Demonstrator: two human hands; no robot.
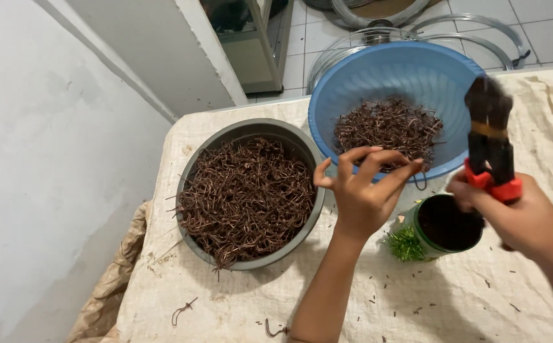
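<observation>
Between the full grey bowl (249, 194) at left and the far, thinly filled blue basin (394, 86), our left hand (360, 190) pinches one bent wire hook (421, 182), our right hand (512, 213) grips red-handled cutters (491, 136) above the green can (445, 225), most hooks seemingly unprocessed.

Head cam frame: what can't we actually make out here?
- Cutter tool in the right hand: head blurred by motion, blades unreadable.
- Green cup: inside is dark, contents unclear; right hand covers part of its rim.
- Left hand: a thin wire hook hangs at its fingertips; grip too small to judge.
- Blue basin: far rim cut by hoses behind.
</observation>
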